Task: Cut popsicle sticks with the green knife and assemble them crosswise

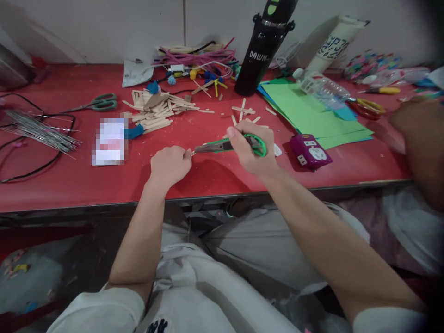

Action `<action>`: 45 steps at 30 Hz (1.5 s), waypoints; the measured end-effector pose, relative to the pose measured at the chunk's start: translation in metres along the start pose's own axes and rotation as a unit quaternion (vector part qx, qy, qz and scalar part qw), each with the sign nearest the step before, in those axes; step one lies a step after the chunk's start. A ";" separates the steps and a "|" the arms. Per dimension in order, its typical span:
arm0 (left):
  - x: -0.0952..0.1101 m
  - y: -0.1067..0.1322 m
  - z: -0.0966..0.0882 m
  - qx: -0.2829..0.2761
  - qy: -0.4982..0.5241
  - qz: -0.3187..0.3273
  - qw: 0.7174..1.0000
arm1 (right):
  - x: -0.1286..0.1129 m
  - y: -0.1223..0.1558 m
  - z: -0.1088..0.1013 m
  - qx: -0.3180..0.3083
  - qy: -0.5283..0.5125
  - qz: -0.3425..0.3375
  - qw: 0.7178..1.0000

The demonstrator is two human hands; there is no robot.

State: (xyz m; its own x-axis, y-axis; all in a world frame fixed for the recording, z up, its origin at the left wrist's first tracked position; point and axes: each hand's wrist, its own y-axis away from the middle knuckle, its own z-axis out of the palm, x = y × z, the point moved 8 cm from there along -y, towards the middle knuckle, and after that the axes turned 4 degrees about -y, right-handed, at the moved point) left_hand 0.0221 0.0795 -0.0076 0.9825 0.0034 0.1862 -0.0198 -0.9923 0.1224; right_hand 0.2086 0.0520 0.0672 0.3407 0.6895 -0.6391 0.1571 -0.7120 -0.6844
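My right hand (251, 150) is closed around green-handled scissors (227, 145), whose grey blades point left. My left hand (170, 164) is a loose fist resting on the red table (69, 185). It pinches a small pale wooden piece (193, 152) right at the blade tips. A heap of wooden craft sticks (157, 110) lies beyond my left hand, and a few loose sticks (244, 111) lie just beyond my right hand.
A black bottle (263, 46) stands at the back. Green paper sheets (308, 111), a purple power adapter (310, 151), grey-green scissors (100, 102), a wire bundle (38, 132) and pink cords (201, 58) lie around. Another person's arm (419, 138) is at the right.
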 end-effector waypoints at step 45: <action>-0.001 0.003 -0.003 -0.004 0.044 -0.004 0.999 | -0.015 -0.003 -0.006 0.036 0.082 -0.023 0.996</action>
State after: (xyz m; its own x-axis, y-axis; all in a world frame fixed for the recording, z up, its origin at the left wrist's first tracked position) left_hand 0.0204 0.0769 -0.0047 0.9625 0.0218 0.2703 -0.0149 -0.9910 0.1327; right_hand 0.2083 0.0426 0.0807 0.4822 0.6859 -0.5451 0.1102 -0.6647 -0.7389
